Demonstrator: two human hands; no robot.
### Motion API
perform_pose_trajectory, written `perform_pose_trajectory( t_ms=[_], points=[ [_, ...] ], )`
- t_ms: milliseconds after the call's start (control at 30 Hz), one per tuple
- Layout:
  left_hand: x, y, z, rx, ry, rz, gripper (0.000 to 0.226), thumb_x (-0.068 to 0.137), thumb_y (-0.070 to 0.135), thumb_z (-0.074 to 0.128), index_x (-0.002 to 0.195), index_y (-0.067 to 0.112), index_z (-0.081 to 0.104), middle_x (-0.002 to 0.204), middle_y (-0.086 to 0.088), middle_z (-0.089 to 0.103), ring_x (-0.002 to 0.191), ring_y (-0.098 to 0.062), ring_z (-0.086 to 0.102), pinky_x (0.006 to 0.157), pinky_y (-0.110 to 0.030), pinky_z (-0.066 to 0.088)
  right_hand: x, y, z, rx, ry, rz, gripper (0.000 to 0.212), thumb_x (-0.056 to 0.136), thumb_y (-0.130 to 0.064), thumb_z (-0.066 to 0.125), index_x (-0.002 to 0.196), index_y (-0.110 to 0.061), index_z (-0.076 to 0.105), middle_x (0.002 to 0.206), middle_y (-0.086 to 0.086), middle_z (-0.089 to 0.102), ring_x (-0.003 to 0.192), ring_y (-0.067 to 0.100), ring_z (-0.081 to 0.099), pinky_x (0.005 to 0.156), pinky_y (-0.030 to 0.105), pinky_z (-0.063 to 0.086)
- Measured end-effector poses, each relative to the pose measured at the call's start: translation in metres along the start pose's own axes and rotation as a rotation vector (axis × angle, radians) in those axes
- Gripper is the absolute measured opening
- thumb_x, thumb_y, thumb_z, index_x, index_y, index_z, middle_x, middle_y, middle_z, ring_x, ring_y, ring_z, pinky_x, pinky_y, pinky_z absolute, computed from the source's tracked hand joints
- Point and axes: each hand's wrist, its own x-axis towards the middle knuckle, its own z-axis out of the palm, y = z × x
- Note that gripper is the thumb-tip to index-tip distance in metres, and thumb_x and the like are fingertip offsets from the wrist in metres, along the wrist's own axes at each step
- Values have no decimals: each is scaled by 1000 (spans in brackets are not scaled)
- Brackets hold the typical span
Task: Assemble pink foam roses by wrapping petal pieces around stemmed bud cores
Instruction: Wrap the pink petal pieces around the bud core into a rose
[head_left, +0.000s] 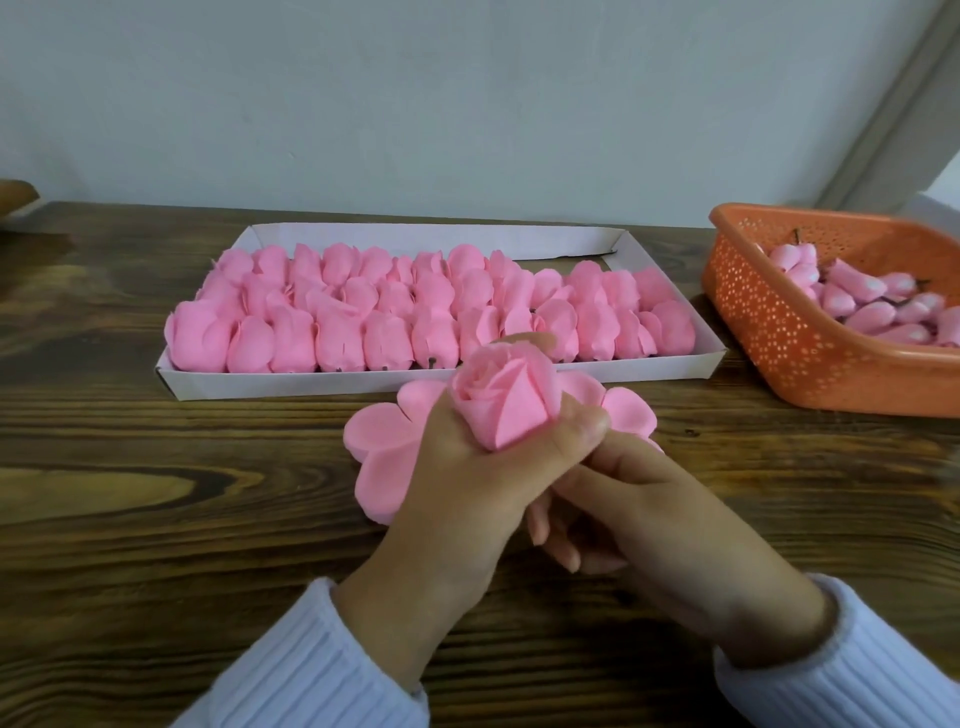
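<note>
One rose (501, 402) is held just in front of the tray (270, 385) of finished roses (337, 332), wrapped in the left grip (467, 483). The right grip (649, 499) curls underneath, its contents hidden. Squeezing too hard would likely crease the foam petals; slackening could let them unwrap.

A dark, knotty wooden table (156, 467) meets a plain pale wall (415, 104); grey trim (893, 119) slants at right.

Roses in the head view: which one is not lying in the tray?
The rose gripped in the left hand, above a flat petal piece. The other roses lie packed in the white tray.
</note>
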Motion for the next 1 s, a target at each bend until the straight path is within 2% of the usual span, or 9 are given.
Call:
perform_pose_trajectory(
  t_ms=[100, 267, 367, 500, 600, 733, 833, 900, 1000],
  points=[
    [2, 2, -1, 6, 39, -16, 27, 63, 29, 75, 89, 34, 71, 58, -3, 54, 37, -20, 43, 37, -26, 45, 0, 0, 2, 27, -7, -1, 25, 90, -24, 49, 69, -18, 63, 60, 3, 55, 45, 4, 43, 41, 10, 30],
    [6, 6, -3, -112, 151, -43, 11, 71, 19, 67, 61, 23, 64, 60, -2, 55, 41, -16, 49, 38, -21, 41, 2, 3, 4, 40, 34, -16, 24, 92, -23, 52, 74, -10, 59, 66, 7, 58, 49, 8, 47, 42, 13, 31],
    [5, 5, -3, -78, 185, -55, 13, 74, 26, 66, 64, 19, 61, 60, -3, 56, 43, -19, 48, 35, -18, 36, 2, 3, 6, 177, 62, -28, 15, 89, -20, 58, 98, -9, 56, 79, 8, 65, 61, 14, 61, 44, 18, 38],
    [3, 4, 1, 6, 110, 1, 10, 68, 21, 74, 65, 27, 67, 68, 6, 68, 53, -8, 60, 34, -15, 38, 1, 1, 10, 318, 22, -63, 38, 85, -15, 58, 122, -12, 54, 83, 5, 64, 69, 12, 64, 46, 17, 39],
    [0, 4, 2, 54, 15, -43, 15, 62, 32, 74, 76, 29, 73, 63, 2, 61, 44, -5, 49, 37, -15, 39, 2, 1, 12, 362, 20, -70, 30, 82, -18, 58, 105, 1, 52, 72, 5, 61, 61, 8, 58, 44, 15, 38],
    [-1, 6, 3, 52, -2, -119, 30, 57, 36, 73, 86, 29, 76, 53, 0, 52, 32, -3, 38, 35, -17, 40, 3, -1, 13, 426, 11, -39, 26, 90, -25, 48, 86, 0, 57, 63, 4, 60, 54, 8, 54, 44, 16, 37],
    [-2, 7, 5, 71, 27, -122, 25, 56, 40, 72, 79, 30, 76, 57, 1, 61, 31, -3, 44, 34, -15, 38, 3, 0, 14, 432, -16, -30, 29, 91, -26, 46, 98, -2, 59, 70, 2, 63, 60, 9, 57, 47, 18, 39],
    [-2, 6, 5, 58, 21, -92, 14, 58, 36, 72, 70, 29, 74, 74, 7, 70, 43, -3, 56, 35, -14, 37, 3, 1, 14, 463, -31, -47, 32, 86, -25, 55, 111, -5, 59, 79, 3, 64, 66, 9, 60, 51, 19, 41],
    [-2, 7, 4, 61, 7, -75, 8, 59, 35, 72, 64, 29, 70, 82, 10, 71, 39, -2, 49, 36, -15, 36, 3, 0, 12, 462, -27, -69, 21, 83, -25, 70, 99, -12, 69, 74, 5, 62, 66, 11, 59, 54, 19, 41]
  ],
)
